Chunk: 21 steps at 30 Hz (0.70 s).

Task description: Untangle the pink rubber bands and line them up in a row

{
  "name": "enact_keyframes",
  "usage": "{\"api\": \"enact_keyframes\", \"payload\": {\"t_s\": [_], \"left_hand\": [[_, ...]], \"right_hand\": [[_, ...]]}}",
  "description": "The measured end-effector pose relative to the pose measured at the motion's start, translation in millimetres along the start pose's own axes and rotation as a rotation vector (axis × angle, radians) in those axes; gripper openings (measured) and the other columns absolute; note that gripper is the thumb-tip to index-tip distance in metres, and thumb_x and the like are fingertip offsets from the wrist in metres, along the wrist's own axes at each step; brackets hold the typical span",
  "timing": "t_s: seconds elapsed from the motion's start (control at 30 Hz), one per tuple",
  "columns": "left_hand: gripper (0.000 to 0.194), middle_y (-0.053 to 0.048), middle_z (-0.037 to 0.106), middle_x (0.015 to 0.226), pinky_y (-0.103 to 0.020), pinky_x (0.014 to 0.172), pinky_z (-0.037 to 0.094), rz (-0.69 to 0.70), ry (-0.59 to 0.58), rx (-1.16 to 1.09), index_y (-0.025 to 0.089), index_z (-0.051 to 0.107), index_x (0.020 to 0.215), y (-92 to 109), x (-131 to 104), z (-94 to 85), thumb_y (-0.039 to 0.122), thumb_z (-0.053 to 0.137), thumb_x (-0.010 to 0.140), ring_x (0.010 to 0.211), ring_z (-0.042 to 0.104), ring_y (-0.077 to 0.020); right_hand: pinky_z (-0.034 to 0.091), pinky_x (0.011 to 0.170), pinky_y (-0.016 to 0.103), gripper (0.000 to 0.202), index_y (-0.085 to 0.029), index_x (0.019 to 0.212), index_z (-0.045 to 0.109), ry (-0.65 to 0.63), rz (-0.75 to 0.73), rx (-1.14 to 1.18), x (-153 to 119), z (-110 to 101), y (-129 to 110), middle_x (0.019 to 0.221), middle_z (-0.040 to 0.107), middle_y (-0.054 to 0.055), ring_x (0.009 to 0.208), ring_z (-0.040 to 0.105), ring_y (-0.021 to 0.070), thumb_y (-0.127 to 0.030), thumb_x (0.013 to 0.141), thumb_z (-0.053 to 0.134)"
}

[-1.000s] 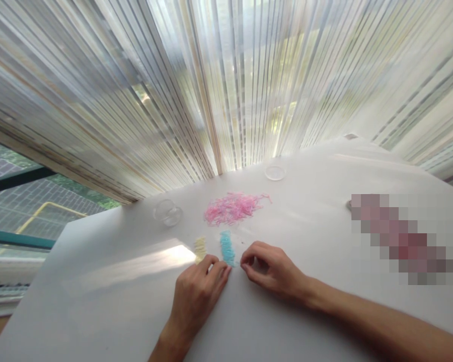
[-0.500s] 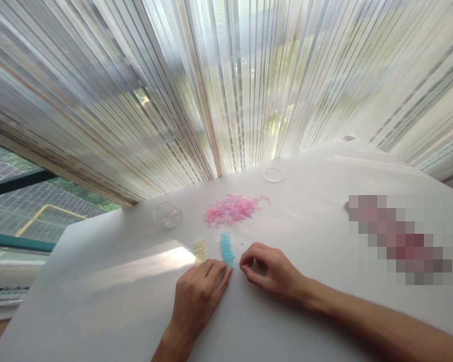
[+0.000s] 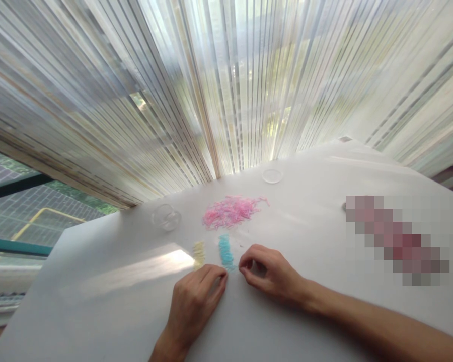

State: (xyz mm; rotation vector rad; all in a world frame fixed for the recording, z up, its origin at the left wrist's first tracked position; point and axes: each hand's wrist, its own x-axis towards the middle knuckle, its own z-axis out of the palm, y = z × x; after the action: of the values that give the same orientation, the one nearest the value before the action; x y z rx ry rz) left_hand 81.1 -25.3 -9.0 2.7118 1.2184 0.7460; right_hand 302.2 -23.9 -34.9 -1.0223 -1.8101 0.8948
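Observation:
My left hand (image 3: 198, 296) rests on the white table with thumb and forefinger pinched together, at the near left end of a column of small blue strips (image 3: 225, 250). Opposite it, my right hand (image 3: 270, 269) also makes a pinch, its fingertips just right of the same near end. Whatever either pinch holds is too small to make out. A short column of yellow strips (image 3: 199, 254) lies left of the blue one, just beyond my left knuckles. Farther back spreads a loose pile of pink and purple strips (image 3: 232, 211).
Behind the yellow column stands a clear round container (image 3: 166, 217). A clear round lid (image 3: 272, 176) lies near the table's back edge. At right is a pixelated reddish object (image 3: 396, 239). Striped sheer curtains (image 3: 226, 90) hang along the back of the white table (image 3: 109, 311).
My left fingertips have drawn slightly left and nearer, away from the blue column's end, widening the gap between the hands. The right hand holds nearly still. The view has shifted slightly.

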Motion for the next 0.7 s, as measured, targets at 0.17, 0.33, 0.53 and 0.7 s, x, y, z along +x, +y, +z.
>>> {"api": "enact_keyframes", "payload": {"t_s": [0.17, 0.33, 0.53, 0.7], "left_hand": [[0.013, -0.001, 0.074, 0.083, -0.025, 0.066, 0.051, -0.006, 0.027, 0.012, 0.021, 0.065, 0.093, -4.0, 0.8, -3.0, 0.022, 0.053, 0.097, 0.070, 0.069, -0.0150], [0.016, -0.001, 0.074, 0.083, -0.025, 0.064, 0.051, -0.022, 0.018, 0.051, 0.020, 0.066, 0.093, -4.3, -1.0, 1.0, 0.024, 0.052, 0.098, 0.069, 0.069, -0.0153], [0.011, -0.001, 0.073, 0.085, -0.026, 0.063, 0.050, -0.012, 0.023, 0.043, 0.020, 0.065, 0.095, -0.5, -2.0, 4.4, 0.028, 0.057, 0.096, 0.070, 0.070, -0.0159], [0.012, 0.000, 0.072, 0.083, -0.026, 0.061, 0.048, -0.018, 0.039, 0.056, 0.020, 0.065, 0.093, 0.3, 0.2, 6.3, 0.025, 0.055, 0.097, 0.067, 0.069, -0.0155]], "right_hand": [[0.049, 0.067, 0.023, 0.011, -0.019, 0.085, 0.065, -0.002, 0.014, 0.006, -0.1, -0.7, -2.6, 0.078, 0.064, 0.001, 0.068, 0.057, 0.0119, -0.011, 0.082, 0.059], [0.049, 0.065, 0.023, 0.010, -0.020, 0.085, 0.065, -0.001, 0.009, -0.007, 0.2, -0.5, -2.3, 0.078, 0.064, 0.001, 0.068, 0.057, 0.0121, -0.013, 0.083, 0.058], [0.048, 0.066, 0.023, 0.011, -0.018, 0.085, 0.065, 0.003, -0.009, -0.003, 0.1, 0.9, 1.3, 0.078, 0.064, 0.002, 0.068, 0.057, 0.0119, -0.011, 0.082, 0.059], [0.049, 0.067, 0.023, 0.011, -0.018, 0.086, 0.065, 0.000, -0.002, -0.013, 0.1, 1.7, 0.8, 0.078, 0.064, 0.002, 0.069, 0.058, 0.0120, -0.011, 0.083, 0.059]]}}
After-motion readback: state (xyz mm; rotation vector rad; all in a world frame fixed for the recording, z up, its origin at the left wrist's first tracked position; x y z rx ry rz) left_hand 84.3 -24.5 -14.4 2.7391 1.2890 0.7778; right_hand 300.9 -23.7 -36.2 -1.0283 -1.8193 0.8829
